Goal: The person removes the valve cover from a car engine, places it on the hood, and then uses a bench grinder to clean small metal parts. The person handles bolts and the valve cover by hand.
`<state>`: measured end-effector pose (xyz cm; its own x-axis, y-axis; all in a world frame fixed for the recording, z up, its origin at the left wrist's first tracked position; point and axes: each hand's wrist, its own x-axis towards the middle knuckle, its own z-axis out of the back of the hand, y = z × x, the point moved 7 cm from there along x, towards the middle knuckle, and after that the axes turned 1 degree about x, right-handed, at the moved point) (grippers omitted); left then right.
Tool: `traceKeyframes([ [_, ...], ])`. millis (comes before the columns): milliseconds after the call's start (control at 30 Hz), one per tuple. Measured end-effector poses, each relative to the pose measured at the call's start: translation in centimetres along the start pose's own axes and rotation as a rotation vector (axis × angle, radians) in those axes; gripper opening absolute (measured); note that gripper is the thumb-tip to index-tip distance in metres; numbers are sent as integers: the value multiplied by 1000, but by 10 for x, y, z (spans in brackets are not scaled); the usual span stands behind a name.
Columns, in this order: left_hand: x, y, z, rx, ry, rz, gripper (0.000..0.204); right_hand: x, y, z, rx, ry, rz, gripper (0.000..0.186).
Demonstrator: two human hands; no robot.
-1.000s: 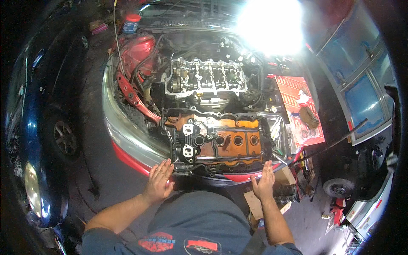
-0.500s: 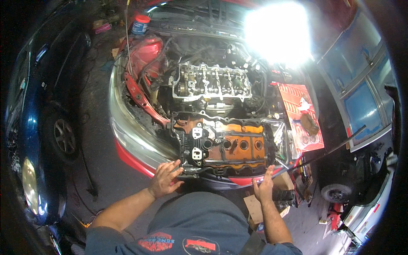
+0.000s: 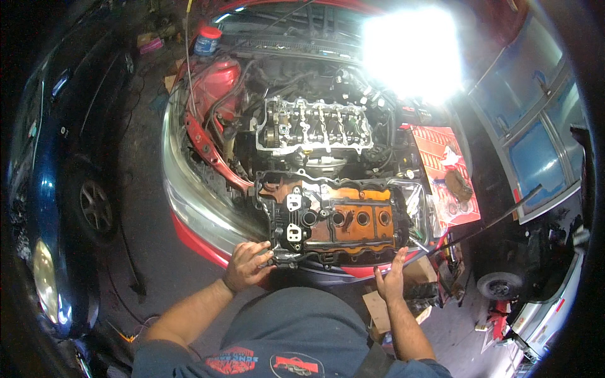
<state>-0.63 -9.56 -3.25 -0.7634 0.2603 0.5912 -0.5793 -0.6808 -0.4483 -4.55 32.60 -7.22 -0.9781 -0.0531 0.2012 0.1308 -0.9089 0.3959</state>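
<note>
An engine valve cover (image 3: 350,230) lies with its oil-stained orange-brown inner side up across the front of the car's engine bay. Its dark rim carries a gasket line, and round holes run along its middle. At the near left corner of the cover, my left hand (image 3: 249,266) has its fingers stretched out and slightly bent, the tips at the edge. My right hand (image 3: 392,277) is by the near right corner, fingers straight up and thumb apart. Behind the cover sits the uncovered cylinder head (image 3: 315,124), its camshafts showing.
To the right, a red-and-white sheet (image 3: 444,170) bears a brown rag (image 3: 459,186). A clear tray (image 3: 413,205) with small tools adjoins the cover. A bright lamp (image 3: 413,53) glares at the back. A blue tub (image 3: 207,44) with red lid stands far left. A blue car (image 3: 47,208) is alongside.
The view has shifted slightly. The fingers of my left hand have bent a little more at the cover's corner; my right hand stays almost in place.
</note>
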Motion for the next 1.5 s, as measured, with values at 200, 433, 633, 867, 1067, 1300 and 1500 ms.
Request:
traceKeyframes([
  [200, -2, 1, -3, -36, -28, 34, 43, 0, -1, -1, 23, 5, 14, 102],
  [433, -6, 0, -5, -33, -42, 61, 43, 0, -3, -2, 44, 12, 17, 103],
  [633, -8, 2, -8, -58, -44, 84, 44, 0, -5, -2, 125, 31, -11, 100],
  [867, -12, 3, -12, -73, -88, 105, 44, 0, -5, -2, 58, 30, -8, 103],
  [1067, -11, 2, -11, -52, -66, 105, 43, 0, -6, -2, 135, 33, -18, 102],
  [1300, -12, 2, -13, -56, -87, 104, 43, 0, -5, 0, 6, 2, 19, 105],
  [1500, -14, 2, -13, -42, -83, 120, 44, 0, -4, 2, 50, 7, -20, 104],
])
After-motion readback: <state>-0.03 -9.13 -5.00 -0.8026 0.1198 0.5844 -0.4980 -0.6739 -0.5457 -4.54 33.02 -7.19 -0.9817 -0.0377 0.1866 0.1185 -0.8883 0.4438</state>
